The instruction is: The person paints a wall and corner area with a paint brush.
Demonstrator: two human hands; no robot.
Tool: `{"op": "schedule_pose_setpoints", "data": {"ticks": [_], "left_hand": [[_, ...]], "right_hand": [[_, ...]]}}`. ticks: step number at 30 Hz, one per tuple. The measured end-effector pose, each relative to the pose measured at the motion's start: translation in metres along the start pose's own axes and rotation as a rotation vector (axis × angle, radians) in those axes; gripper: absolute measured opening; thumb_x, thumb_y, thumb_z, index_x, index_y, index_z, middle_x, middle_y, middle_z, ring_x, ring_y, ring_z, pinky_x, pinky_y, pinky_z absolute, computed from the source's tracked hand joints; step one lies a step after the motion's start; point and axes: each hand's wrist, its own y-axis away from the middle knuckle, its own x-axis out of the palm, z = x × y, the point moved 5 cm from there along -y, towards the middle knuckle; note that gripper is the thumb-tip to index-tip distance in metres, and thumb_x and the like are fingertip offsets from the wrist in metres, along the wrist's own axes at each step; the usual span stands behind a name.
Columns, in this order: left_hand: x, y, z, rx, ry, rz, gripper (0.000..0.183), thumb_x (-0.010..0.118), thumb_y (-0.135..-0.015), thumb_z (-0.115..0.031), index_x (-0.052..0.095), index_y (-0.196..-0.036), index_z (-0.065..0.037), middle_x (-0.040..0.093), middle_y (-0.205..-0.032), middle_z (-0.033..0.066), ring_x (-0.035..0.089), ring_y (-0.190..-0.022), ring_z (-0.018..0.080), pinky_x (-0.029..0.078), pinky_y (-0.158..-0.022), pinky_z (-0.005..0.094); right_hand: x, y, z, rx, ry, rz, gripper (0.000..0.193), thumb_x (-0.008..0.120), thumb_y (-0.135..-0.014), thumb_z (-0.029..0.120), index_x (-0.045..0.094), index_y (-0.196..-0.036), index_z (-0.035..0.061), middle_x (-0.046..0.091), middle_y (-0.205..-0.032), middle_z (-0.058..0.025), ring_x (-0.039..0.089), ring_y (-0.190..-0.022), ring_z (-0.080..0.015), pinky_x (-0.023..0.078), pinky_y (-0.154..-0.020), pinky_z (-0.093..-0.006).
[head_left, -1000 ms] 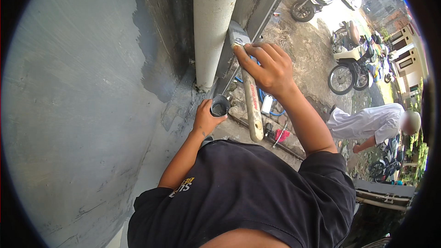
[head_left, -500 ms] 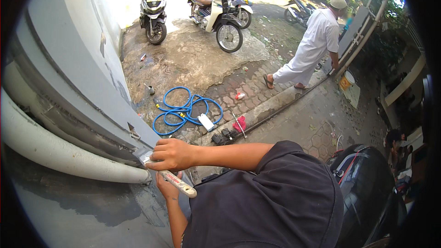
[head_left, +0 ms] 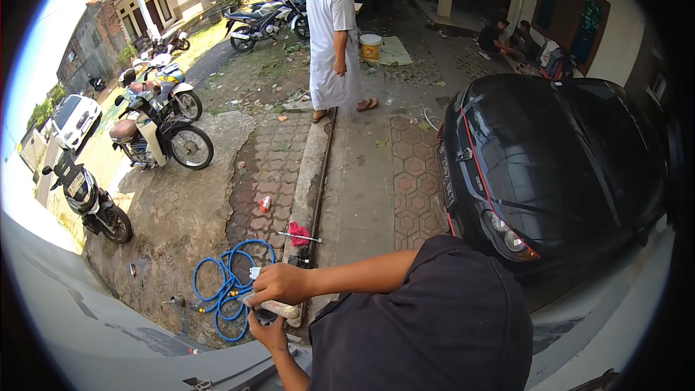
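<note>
A paintbrush with a pale, worn handle point(head_left: 287, 310) is gripped by my right hand point(head_left: 281, 284), its fingers wrapped over the front part. The handle's end points back toward my black shirt; the bristles are hidden by the hand. Just below the brush is my left hand point(head_left: 269, 334), its thumb and fingers curled round something dark that the brush mostly covers. Beyond the hands, a blue hose point(head_left: 258, 242) lies in loose coils on the ground. A pink cloth point(head_left: 297, 233) and a thin metal rod point(head_left: 313, 238) lie a little farther off.
At the right stands a black car point(head_left: 536, 152). A person in white point(head_left: 333, 36) stands ahead near a yellow-and-white bucket point(head_left: 371, 47). Motorcycles point(head_left: 156, 130) and a scooter point(head_left: 87, 199) are parked to the left. A grey wall point(head_left: 43, 275) curves along the lower left.
My view has swung right, bringing the car and house fronts in. Both hands and the brush have come away from the grey wall edge and white pipe. The person in white has turned further away.
</note>
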Motion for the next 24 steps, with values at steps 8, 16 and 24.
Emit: {"op": "schedule_pose_setpoints", "data": {"ticks": [8, 16, 24], "left_hand": [[0.072, -0.045, -0.085, 0.178, 0.043, 0.25, 0.065, 0.097, -0.063, -0.015, 0.064, -0.117, 0.002, 0.068, -0.11, 0.0144, 0.066, -0.101, 0.0274, 0.052, -0.09, 0.0399], [0.117, -0.067, -0.081, 0.286, 0.021, 0.377, 0.073, 0.098, -0.062, -0.02, 0.063, -0.121, 0.005, 0.068, -0.112, 0.0176, 0.066, -0.103, 0.0333, 0.052, -0.093, 0.0404], [0.143, -0.076, -0.079, 0.262, 0.019, 0.405, 0.068, 0.096, -0.066, -0.02, 0.063, -0.12, 0.004, 0.069, -0.111, 0.0154, 0.066, -0.103, 0.0293, 0.05, -0.095, 0.0385]], "right_hand": [[-0.069, 0.05, -0.031, 0.343, 0.143, -0.037, 0.036, 0.077, -0.079, 0.023, 0.074, -0.114, 0.018, 0.063, -0.085, -0.0062, 0.068, -0.082, -0.0306, 0.054, -0.074, -0.0444], [-0.098, 0.066, -0.037, 0.36, 0.224, -0.125, 0.04, 0.079, -0.078, 0.024, 0.073, -0.117, 0.0164, 0.063, -0.088, -0.007, 0.068, -0.083, -0.0314, 0.053, -0.074, -0.0446], [-0.112, 0.066, -0.049, 0.382, 0.221, -0.17, 0.03, 0.078, -0.085, 0.026, 0.075, -0.112, 0.0146, 0.062, -0.082, -0.0079, 0.067, -0.077, -0.0309, 0.052, -0.068, -0.0431]]}}
